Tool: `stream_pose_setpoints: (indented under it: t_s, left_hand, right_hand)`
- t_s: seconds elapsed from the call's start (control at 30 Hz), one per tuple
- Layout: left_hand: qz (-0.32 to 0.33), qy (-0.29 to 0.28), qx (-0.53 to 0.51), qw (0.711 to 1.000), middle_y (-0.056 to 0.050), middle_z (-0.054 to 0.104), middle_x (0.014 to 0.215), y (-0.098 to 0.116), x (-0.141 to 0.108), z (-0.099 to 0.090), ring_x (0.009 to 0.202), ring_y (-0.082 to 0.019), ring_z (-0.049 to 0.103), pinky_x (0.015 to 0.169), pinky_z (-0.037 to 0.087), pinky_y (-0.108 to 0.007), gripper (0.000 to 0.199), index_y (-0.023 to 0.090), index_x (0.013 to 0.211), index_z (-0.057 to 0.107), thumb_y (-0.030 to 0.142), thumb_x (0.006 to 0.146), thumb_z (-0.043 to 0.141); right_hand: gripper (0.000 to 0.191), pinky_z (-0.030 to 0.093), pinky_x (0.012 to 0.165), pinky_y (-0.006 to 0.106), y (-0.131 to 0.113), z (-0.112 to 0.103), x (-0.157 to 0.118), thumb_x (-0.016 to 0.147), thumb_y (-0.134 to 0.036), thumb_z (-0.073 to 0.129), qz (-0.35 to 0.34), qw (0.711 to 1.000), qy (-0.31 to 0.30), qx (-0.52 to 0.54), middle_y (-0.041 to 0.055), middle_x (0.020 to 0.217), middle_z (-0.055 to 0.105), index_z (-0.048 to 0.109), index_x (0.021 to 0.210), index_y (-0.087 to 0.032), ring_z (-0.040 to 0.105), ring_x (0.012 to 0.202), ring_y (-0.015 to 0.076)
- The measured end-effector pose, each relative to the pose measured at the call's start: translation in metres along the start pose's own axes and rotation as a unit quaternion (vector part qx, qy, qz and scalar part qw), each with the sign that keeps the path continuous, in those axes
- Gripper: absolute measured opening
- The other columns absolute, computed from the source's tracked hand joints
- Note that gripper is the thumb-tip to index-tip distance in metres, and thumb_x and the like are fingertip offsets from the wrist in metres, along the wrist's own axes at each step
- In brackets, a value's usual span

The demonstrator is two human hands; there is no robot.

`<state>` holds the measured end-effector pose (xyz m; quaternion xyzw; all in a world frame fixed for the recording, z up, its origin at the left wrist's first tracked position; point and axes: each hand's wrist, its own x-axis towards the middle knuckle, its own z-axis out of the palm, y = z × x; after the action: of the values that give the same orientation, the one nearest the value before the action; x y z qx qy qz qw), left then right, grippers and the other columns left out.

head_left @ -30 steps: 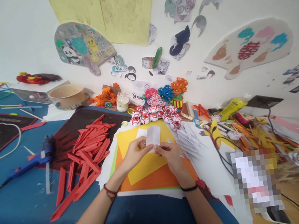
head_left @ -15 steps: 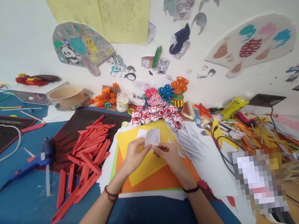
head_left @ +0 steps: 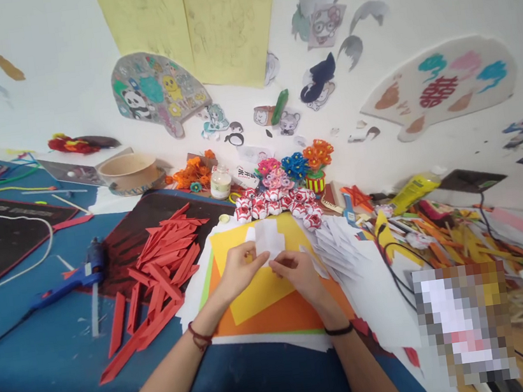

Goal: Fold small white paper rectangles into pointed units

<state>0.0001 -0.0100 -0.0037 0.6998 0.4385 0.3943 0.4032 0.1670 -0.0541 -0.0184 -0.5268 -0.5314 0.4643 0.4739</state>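
Over a yellow sheet (head_left: 251, 300), my left hand (head_left: 242, 269) and my right hand (head_left: 296, 272) pinch the lower edge of a small white paper (head_left: 268, 237) between thumbs and fingers. The paper stands up from the fingertips, with a fold or second layer on its right side. Beneath the yellow sheet lies an orange sheet (head_left: 278, 320). Red-and-white paper pieces (head_left: 273, 203) sit in a cluster just beyond the hands. To the right of my right hand is a pile of white paper strips (head_left: 338, 244).
Folded red strips (head_left: 167, 253) lie on the left, beside a blue glue gun (head_left: 72, 279). Behind stand a beige bowl (head_left: 128, 173), a jar (head_left: 220, 183) and paper flowers (head_left: 295, 166). Coloured scraps and a yellow bottle (head_left: 415, 192) lie right.
The whole view has shifted a little, scenery moving right and slightly down. The white paper between my hands now shows taller, and my fingers sit at its lower edge.
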Motion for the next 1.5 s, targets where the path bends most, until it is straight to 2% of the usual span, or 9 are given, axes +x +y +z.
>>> stream_pose_setpoints:
  t_s: [0.17,0.3,0.47,0.6,0.83,1.07,1.13,1.3,1.5]
  left_hand:
    - [-0.001,0.003,0.001,1.000,0.005,0.037,0.057,0.000,0.000,-0.003,0.060,-0.010,0.036,0.060,0.028,-0.024,0.038,0.017,0.056,0.040,0.039,0.080,0.060]
    - [-0.006,-0.007,-0.005,1.000,0.005,0.035,0.056,0.000,0.001,-0.006,0.058,-0.010,0.034,0.058,0.027,-0.024,0.040,0.017,0.054,0.042,0.040,0.079,0.061]
    - [-0.012,-0.028,-0.022,0.999,0.004,0.039,0.054,0.001,0.000,-0.007,0.057,-0.010,0.036,0.054,0.027,-0.024,0.039,0.016,0.055,0.050,0.045,0.076,0.064]
    - [-0.011,-0.046,-0.037,0.998,0.004,0.039,0.053,0.001,-0.001,-0.006,0.056,-0.010,0.036,0.052,0.027,-0.024,0.039,0.016,0.055,0.051,0.045,0.075,0.066]
    - [-0.006,-0.070,-0.052,0.996,0.006,0.033,0.053,0.001,0.000,-0.005,0.054,-0.008,0.032,0.053,0.024,-0.024,0.046,0.017,0.051,0.037,0.043,0.075,0.067]
    - [-0.016,-0.082,-0.068,0.994,0.005,0.038,0.054,0.004,0.003,-0.005,0.052,-0.009,0.034,0.051,0.024,-0.023,0.043,0.015,0.058,0.051,0.051,0.077,0.064]
    - [-0.020,-0.090,-0.067,0.993,0.005,0.038,0.053,0.005,0.005,-0.005,0.051,-0.008,0.034,0.049,0.024,-0.023,0.044,0.015,0.057,0.050,0.052,0.076,0.064]
    - [-0.016,-0.101,-0.054,0.993,0.004,0.041,0.052,0.003,0.011,-0.002,0.050,-0.009,0.038,0.048,0.026,-0.022,0.049,0.017,0.055,0.045,0.056,0.084,0.053]
    - [-0.002,-0.066,-0.017,0.998,0.006,0.032,0.052,-0.008,0.009,0.003,0.050,-0.009,0.032,0.049,0.022,-0.024,0.048,0.018,0.053,0.038,0.049,0.087,0.053]
  right_hand:
    - [0.028,0.046,0.056,0.026,-0.002,0.004,-0.002,0.078,-0.044,0.070,-0.022,0.999,0.028,-0.017,0.0016,0.059,0.062,0.066,0.070,-0.017,0.058,0.055,0.0156]
    - [0.031,0.049,0.059,0.027,-0.006,0.006,-0.005,0.083,-0.046,0.064,-0.027,0.999,0.019,-0.016,0.0037,0.065,0.066,0.067,0.073,-0.017,0.060,0.058,0.0163]
    - [0.029,0.049,0.061,0.028,-0.007,0.003,-0.008,0.083,-0.042,0.064,-0.057,0.996,0.044,-0.044,0.0034,0.064,0.065,0.067,0.068,-0.018,0.060,0.061,0.0171]
    - [0.032,0.048,0.059,0.028,-0.004,0.001,-0.007,0.083,-0.043,0.062,-0.058,0.997,0.032,-0.031,0.0027,0.060,0.065,0.066,0.062,-0.019,0.059,0.058,0.0170]
    - [0.037,0.044,0.053,0.027,-0.004,-0.006,-0.002,0.087,-0.044,0.057,-0.069,0.996,0.010,-0.047,0.0029,0.057,0.063,0.069,0.064,-0.017,0.056,0.053,0.0155]
    - [0.041,0.047,0.057,0.028,-0.019,-0.010,-0.003,0.085,-0.051,0.058,-0.075,0.995,-0.008,-0.067,0.0047,0.060,0.065,0.066,0.063,-0.017,0.059,0.057,0.0174]
    - [0.041,0.046,0.056,0.028,-0.020,-0.011,-0.003,0.084,-0.052,0.060,-0.073,0.995,-0.010,-0.070,0.0043,0.058,0.064,0.065,0.062,-0.017,0.058,0.056,0.0170]
    - [0.042,0.043,0.052,0.027,-0.012,-0.014,0.005,0.083,-0.052,0.062,-0.065,0.996,0.009,-0.062,0.0042,0.056,0.063,0.066,0.059,-0.017,0.054,0.052,0.0156]
    - [0.040,0.044,0.054,0.027,0.005,-0.009,0.007,0.081,-0.052,0.064,-0.049,0.997,0.002,-0.055,0.0036,0.058,0.065,0.067,0.061,-0.017,0.057,0.054,0.0164]
